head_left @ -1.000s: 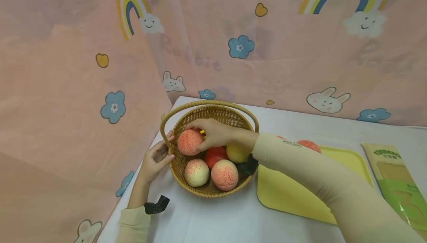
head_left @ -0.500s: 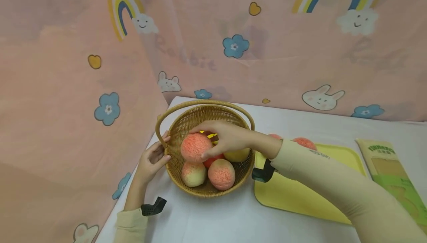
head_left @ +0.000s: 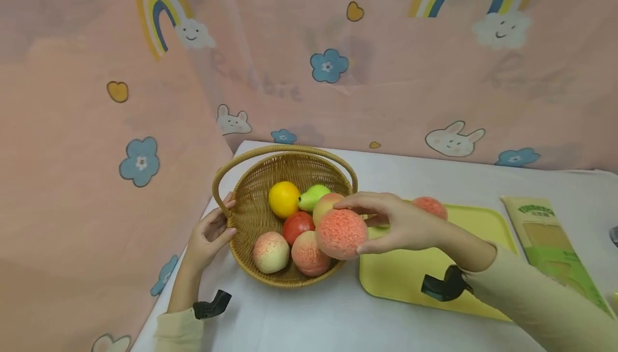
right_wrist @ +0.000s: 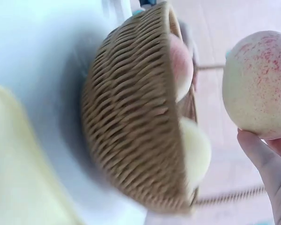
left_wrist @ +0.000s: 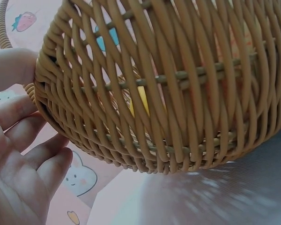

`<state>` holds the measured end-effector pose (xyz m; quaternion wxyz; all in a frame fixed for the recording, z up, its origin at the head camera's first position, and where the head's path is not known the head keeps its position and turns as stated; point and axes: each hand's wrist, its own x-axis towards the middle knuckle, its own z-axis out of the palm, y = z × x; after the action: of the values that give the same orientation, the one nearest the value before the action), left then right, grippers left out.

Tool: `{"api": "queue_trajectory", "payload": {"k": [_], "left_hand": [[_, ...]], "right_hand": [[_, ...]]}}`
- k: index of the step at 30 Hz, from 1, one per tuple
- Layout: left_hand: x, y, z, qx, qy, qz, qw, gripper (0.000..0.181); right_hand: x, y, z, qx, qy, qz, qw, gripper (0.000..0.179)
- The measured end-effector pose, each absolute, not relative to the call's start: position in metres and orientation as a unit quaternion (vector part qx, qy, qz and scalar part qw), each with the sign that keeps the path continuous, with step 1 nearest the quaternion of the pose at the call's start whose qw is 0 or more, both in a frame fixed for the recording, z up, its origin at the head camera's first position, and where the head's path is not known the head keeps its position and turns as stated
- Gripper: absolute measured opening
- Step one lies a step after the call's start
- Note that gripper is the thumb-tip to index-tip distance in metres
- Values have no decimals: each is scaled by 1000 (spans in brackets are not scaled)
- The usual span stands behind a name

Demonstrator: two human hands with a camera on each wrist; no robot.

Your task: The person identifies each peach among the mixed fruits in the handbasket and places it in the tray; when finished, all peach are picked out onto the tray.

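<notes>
A wicker basket (head_left: 248, 212) with a tall handle stands on the white table. My left hand (head_left: 207, 236) grips its left rim beside the handle's foot, thumb against the rim and fingers outside. My right hand (head_left: 401, 226) holds a speckled pink peach (head_left: 341, 235) between thumb and fingers, over the basket's right rim. In the right wrist view this peach (right_wrist: 260, 86) appears clear of the rim. Inside the basket lie a yellow-orange round fruit (head_left: 284, 200), a green pear (head_left: 313, 197), a red round fruit (head_left: 296, 227), two peaches (head_left: 271, 253) and a yellowish-pink fruit (head_left: 325, 206), partly hidden.
To the right of the basket lies a yellow tray (head_left: 401, 285), partly under my right forearm, with another pink peach (head_left: 429, 207) at its back edge. Beyond it is a tan and green packet (head_left: 550, 239). A printed pink curtain (head_left: 270, 19) bounds the table behind and left.
My right hand has lifted the pink peach from the basket's left side and carried it to the right rim, uncovering the yellow-orange fruit and pear. My left hand stays on the rim.
</notes>
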<state>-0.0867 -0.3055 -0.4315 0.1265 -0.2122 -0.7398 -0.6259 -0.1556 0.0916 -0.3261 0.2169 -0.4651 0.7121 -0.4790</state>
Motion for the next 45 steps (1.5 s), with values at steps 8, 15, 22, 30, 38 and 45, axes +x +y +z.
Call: {"api": "queue_trajectory", "payload": {"k": [8,15,22,30,38,45], "left_hand": [[-86,-304,-427,-209,-738,-628,129,49],[-84,-304,-428,-216,-733,-633,126,49],[-80,-306,-428,-202,-734,-637,123,49],[-83,-303,-428,-206,-734,-636,125,48],[-84,-303,-429,-199,-738,-633,122,49],[-84,-303,-429,-209,-731,-637,128,49]], "right_hand": [[-144,168,-360,-402,742,-515,148,67],[-142,231,-386,-352,732,-574,103,67],[-142,275,-411,-214,810,-542,58,65],[-149,310,-443,-97,869,-482,53,60],[-159,320,-461,-29,898,-429,97,65],[-166,322,-463,-21,898,-420,130,68]]}}
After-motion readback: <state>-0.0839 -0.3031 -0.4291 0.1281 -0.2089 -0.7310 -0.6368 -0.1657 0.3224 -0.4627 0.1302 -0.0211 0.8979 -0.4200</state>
